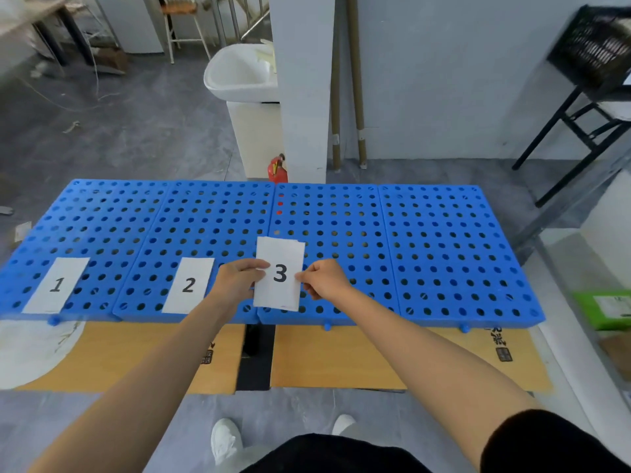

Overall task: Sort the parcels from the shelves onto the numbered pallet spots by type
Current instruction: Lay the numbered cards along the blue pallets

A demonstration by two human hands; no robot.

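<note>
A row of blue perforated pallets (444, 240) lies on low wooden tables in front of me. White paper labels marked 1 (56, 285) and 2 (188, 285) lie flat on the two left pallets near the front edge. I hold a white sheet marked 3 (281, 264) above the third pallet. My left hand (239, 278) pinches its left edge and my right hand (322, 279) pinches its right edge. More than one sheet seems stacked in this grip. No parcel lies on the pallets.
A green parcel (604, 310) sits low on the shelf at the right. A black crate (594, 49) rests on a dark stand at the upper right. A white basin (242, 73), a pillar and a red extinguisher (277, 169) stand behind the pallets.
</note>
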